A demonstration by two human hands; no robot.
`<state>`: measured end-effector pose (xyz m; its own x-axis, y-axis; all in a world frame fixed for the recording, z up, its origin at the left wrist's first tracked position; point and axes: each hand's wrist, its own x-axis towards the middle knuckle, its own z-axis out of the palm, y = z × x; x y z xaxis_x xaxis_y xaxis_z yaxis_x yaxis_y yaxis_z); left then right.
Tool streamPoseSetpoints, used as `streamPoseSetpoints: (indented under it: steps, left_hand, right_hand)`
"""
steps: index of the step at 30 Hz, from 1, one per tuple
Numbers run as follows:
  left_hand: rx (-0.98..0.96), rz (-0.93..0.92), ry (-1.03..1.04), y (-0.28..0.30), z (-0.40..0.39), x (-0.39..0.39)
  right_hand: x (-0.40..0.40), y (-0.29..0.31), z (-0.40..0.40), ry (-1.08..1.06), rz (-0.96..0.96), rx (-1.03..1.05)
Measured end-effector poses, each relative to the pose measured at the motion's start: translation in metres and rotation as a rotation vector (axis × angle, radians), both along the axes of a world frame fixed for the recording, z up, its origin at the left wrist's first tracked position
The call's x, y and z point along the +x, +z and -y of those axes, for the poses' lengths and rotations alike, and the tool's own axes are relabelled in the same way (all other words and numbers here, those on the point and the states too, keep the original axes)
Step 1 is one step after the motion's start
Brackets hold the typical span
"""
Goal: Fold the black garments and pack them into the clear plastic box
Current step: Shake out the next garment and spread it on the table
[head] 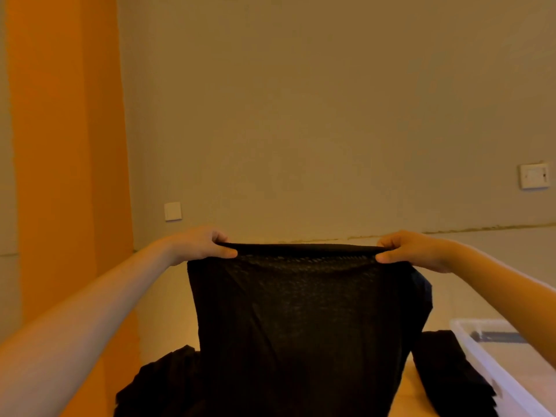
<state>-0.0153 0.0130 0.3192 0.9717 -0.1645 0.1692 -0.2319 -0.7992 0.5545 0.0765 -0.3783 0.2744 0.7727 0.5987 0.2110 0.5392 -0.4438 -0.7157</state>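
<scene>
Currently left hand (200, 243) and right hand (416, 249) each pinch top edge of black garment (301, 320), held aloft, unfolded. More black cloth (448, 365) beside clear plastic box (481, 359). Folding, packing judged outstanding.

Your held-up garment (301, 311) hides the surface behind it and runs off the bottom edge. Your fingertips are tucked behind its top hem. The box (493, 383) is cut off at the right edge, its contents unclear.
</scene>
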Motion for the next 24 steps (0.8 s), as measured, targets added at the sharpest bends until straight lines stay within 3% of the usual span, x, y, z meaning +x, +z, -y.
streamPoseSetpoints:
  steps: [6,14,24]
  left_hand:
    - [-0.304,0.015,-0.078,0.001,-0.006,-0.003]
    - [-0.271,0.08,0.007,0.005,-0.005,-0.007]
    - [-0.383,0.212,0.113,0.014,-0.011,-0.002]
  right_hand:
    - [0.008,0.007,0.024,0.1,-0.186,0.194]
    - [0.002,0.022,0.04,-0.028,-0.111,-0.046]
    - [0.011,0.035,0.063,-0.09,-0.102,0.229]
